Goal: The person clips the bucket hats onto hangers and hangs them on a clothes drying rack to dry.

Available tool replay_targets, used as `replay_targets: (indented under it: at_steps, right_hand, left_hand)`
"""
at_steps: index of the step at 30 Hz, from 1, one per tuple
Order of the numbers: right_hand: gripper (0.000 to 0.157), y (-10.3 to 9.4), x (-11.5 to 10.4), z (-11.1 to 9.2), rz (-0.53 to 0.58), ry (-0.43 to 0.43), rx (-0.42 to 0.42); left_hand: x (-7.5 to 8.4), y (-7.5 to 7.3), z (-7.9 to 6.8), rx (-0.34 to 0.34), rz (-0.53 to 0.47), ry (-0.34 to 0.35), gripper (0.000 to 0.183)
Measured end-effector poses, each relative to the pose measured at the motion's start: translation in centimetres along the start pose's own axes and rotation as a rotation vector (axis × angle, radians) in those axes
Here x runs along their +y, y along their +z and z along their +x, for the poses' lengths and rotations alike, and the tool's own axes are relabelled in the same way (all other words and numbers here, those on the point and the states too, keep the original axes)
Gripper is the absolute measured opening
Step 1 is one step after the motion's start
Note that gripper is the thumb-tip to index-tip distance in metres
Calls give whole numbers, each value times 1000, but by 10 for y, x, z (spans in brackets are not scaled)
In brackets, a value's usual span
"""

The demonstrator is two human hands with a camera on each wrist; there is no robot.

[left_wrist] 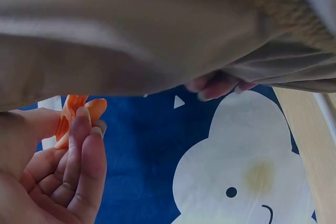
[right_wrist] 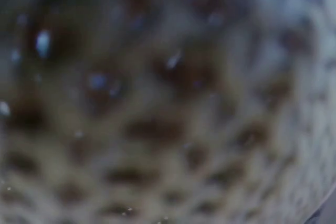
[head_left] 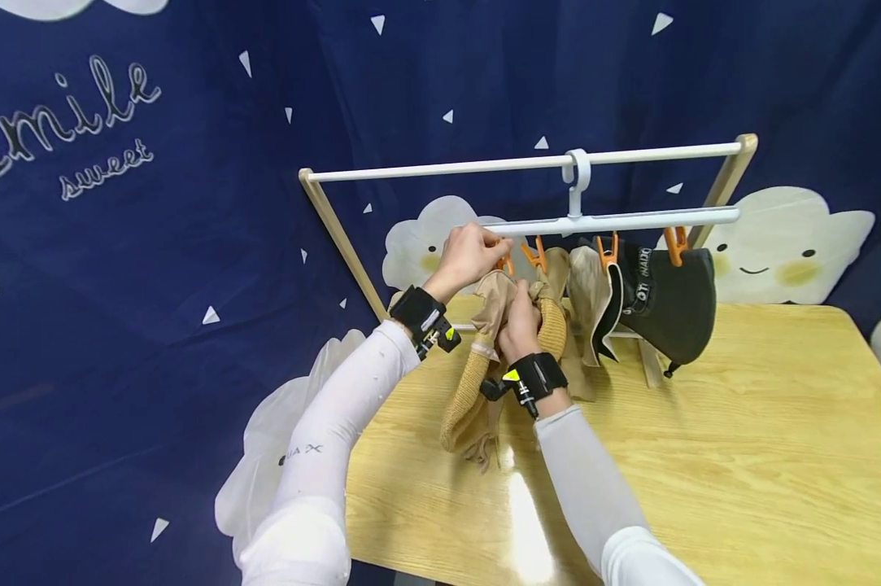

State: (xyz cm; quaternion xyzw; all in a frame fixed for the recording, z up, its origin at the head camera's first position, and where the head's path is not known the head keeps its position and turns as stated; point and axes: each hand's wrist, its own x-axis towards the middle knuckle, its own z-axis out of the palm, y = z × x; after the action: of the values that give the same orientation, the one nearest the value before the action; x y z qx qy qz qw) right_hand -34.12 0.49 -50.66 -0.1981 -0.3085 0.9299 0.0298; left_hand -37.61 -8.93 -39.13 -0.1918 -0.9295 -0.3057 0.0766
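Observation:
My left hand (head_left: 469, 256) is up at the left end of the white hanger bar. Its thumb and fingers pinch an orange clothespin (left_wrist: 71, 116), as the left wrist view shows. Just below, my right hand (head_left: 519, 321) grips a tan sun hat (head_left: 465, 391) with a woven straw part and soft fabric. In the left wrist view the hat's fabric (left_wrist: 131, 40) fills the top, and a few right fingertips (left_wrist: 212, 87) show under its edge. Blurred woven straw (right_wrist: 157, 129) fills the right wrist view. Whether the clothespin bites the hat is hidden.
The white hanger (head_left: 652, 218) hooks over a rack's top rod (head_left: 440, 169). Another orange clothespin (head_left: 535, 254) hangs beside my hands. Farther right, clothespins hold a beige-and-black piece (head_left: 590, 301) and a black hat (head_left: 674, 305). The rack stands on a wooden table (head_left: 762, 423).

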Motion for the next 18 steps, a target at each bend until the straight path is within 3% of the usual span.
replay_targets:
  at_steps: [9,18]
  right_hand:
    - [24,-1,-8,9,-79,-20,36]
    - [26,12,-16,23,-94,-26,-43]
  left_hand:
    - [-2,4,-1,4,-21,-1,42]
    - [1,3,-2,-2,-28,18,38]
